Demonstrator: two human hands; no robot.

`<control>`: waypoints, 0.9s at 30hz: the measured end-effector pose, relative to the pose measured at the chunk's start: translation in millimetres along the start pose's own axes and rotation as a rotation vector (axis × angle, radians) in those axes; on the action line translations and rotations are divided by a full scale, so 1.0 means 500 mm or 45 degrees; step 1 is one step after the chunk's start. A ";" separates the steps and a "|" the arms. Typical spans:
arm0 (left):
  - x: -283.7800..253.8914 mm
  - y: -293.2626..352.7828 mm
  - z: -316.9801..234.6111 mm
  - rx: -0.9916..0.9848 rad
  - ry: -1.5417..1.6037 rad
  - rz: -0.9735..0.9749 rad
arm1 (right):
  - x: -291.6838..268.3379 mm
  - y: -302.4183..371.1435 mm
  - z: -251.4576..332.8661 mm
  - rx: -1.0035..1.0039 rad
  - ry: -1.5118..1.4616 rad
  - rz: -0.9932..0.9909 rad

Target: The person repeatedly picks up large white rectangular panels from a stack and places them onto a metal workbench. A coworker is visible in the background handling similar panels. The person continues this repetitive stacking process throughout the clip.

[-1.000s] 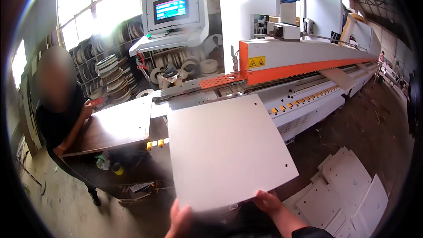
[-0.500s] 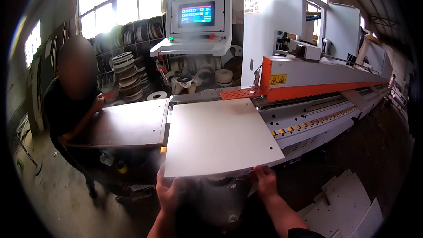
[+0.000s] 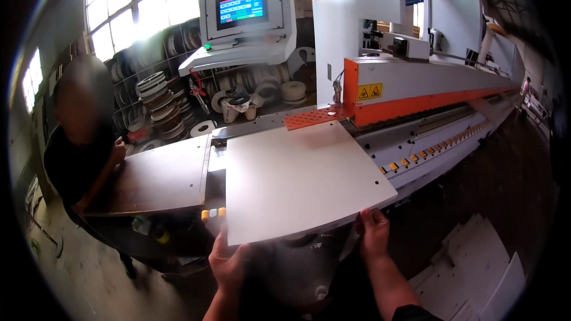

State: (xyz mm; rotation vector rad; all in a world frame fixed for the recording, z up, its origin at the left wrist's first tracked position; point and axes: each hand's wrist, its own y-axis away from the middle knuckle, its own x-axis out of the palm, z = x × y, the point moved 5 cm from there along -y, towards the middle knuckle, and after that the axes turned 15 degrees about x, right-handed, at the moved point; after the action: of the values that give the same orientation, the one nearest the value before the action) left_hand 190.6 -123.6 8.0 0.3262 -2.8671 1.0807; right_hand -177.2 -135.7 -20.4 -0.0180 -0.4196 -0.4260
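Note:
A white rectangular panel (image 3: 303, 181) with a few small dark holes lies flat at the infeed end of a long edge-banding machine (image 3: 428, 86). Its far edge reaches up to an orange perforated plate (image 3: 312, 120). My left hand (image 3: 227, 258) grips the near left corner, thumb and fingers closed around the edge. Toward the right end of the same near edge, my right hand (image 3: 373, 232) pinches the panel. Left of the panel, across a gap with yellow rollers (image 3: 213, 214), a brown-topped board (image 3: 157, 178) lies level.
A co-worker (image 3: 83, 137) stands at the left beside the brown board. A control console (image 3: 244, 21) with a lit screen rises behind. Rolls of edge tape (image 3: 160, 104) are stacked at the back left. Several white panels (image 3: 467, 267) lie low at the right.
The white panel has shifted right along the machine with both my hands on it. The gap to the brown board is wider, showing more rollers. My view has also tilted.

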 end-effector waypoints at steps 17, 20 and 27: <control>0.291 0.035 0.030 -0.174 0.186 0.377 | -0.393 0.096 -0.071 0.438 0.322 -0.517; 0.340 0.069 0.023 -0.134 0.149 0.416 | -0.584 0.148 -0.109 0.429 0.323 -0.705; 0.197 0.415 0.316 -0.589 -0.055 0.806 | -1.090 0.256 -0.131 0.401 0.015 -1.274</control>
State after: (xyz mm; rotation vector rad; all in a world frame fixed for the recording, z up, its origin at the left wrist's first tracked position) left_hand 52.2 -92.9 -232.1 -0.6223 -3.2093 0.4008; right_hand -550.2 190.7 -288.5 0.5198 -0.4612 -1.3366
